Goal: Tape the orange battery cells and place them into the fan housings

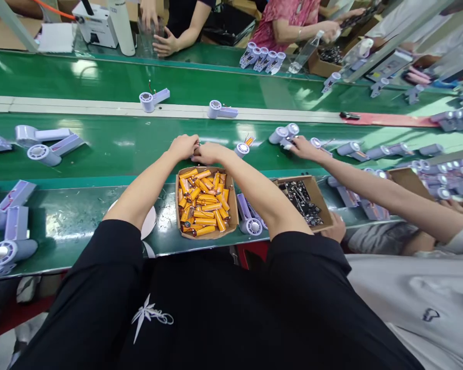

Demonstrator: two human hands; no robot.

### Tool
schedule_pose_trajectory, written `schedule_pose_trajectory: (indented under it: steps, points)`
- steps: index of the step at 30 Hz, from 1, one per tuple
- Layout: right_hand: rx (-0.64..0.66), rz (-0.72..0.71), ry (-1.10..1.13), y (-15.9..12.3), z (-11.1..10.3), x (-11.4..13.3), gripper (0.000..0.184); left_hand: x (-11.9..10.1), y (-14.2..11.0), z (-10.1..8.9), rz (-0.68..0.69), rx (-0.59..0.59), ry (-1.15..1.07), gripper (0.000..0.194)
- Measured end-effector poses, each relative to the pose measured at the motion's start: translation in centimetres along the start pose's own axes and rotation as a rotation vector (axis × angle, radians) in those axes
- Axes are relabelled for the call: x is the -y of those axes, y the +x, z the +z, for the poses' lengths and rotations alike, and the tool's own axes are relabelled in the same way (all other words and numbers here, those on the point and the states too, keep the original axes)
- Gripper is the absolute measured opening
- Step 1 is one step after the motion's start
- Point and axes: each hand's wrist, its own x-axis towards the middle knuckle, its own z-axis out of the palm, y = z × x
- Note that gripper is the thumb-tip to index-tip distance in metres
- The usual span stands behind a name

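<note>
Holding left hand (184,146) beside right hand (210,152); cannot tell finger grip. Probably mid-batch, with plenty of orange cells (205,201) remaining in carton (234,206) bodyward of fingers.

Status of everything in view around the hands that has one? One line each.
Left hand: fingers bent, close against the right hand; grip partly hidden.
Right hand: fingers bent; what it holds can't be made out.
Cardboard box: open, well filled.
Orange cylinders: loose, jumbled in it.
Second box: open, partly filled.
Black parts: heaped inside it.
Purple unit between the boxes: lying down.
</note>
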Motion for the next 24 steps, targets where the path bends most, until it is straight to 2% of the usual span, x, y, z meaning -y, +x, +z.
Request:
schedule_pose_trajectory:
  steps: [2,3,5,6,8,10,11,13,14,16,18,19,20,21,23,24]
  points:
    - [-0.035,-0.006,0.053,-1.4,-2.1,-0.4,0.037,-0.2,-1.4,-1.0,0.003,-0.029,0.013,0.042]
    - [-0.042,-0.015,0.070,-2.6,-3.2,-0.8,0.035,0.0,-2.9,-1.5,0.026,-0.066,0.022,0.046]
    - [-0.090,-0.025,0.147,-6.7,-4.9,-1.7,0.032,1.3,-8.1,-2.1,0.105,-0.158,0.034,0.054]
    - [-0.118,-0.026,0.212,-9.5,-5.4,-2.1,0.030,2.4,-11.7,-2.0,0.156,-0.182,0.033,0.058]
    - [-0.155,-0.004,0.365,-16.2,-5.2,-2.6,0.024,5.6,-20.4,-1.2,0.166,-0.114,0.008,0.058]
    - [-0.126,0.032,0.491,-22.8,-3.8,-2.2,0.025,9.1,-29.6,0.5,0.163,0.013,0.010,0.062]
    - [-0.121,0.069,0.555,-25.7,-2.8,-1.7,0.032,10.7,-33.6,1.4,0.140,0.038,0.029,0.065]
    - [-0.148,0.147,0.677,-29.5,-0.7,0.1,0.045,12.6,-39.6,2.8,0.082,-0.006,0.069,0.063]
    - [-0.171,0.182,0.740,-30.4,0.2,1.4,0.048,12.7,-41.4,3.1,0.079,-0.047,0.074,0.061]
    - [-0.185,0.230,0.877,-30.3,1.7,4.5,0.043,11.4,-42.4,2.9,0.095,-0.172,0.065,0.061]
    - [-0.095,0.214,1.003,-28.5,2.8,8.2,0.042,8.6,-40.9,2.0,0.128,-0.346,0.038,0.073]
    - [-0.016,0.174,1.041,-27.3,3.2,10.2,0.052,7.0,-39.8,1.4,0.150,-0.442,0.024,0.081]
    - [0.065,0.114,1.053,-26.0,3.5,12.0,0.060,5.4,-38.6,0.7,0.185,-0.526,0.009,0.088]
    - [0.135,0.039,1.040,-24.9,3.8,13.8,0.059,3.9,-37.6,0.1,0.229,-0.591,-0.008,0.092]
    - [0.243,-0.144,0.957,-23.3,4.2,16.4,0.039,1.8,-36.1,-0.9,0.312,-0.647,-0.043,0.097]
    - [0.287,-0.231,0.886,-22.9,4.4,17.2,0.037,1.3,-35.8,-1.2,0.324,-0.652,-0.067,0.096]
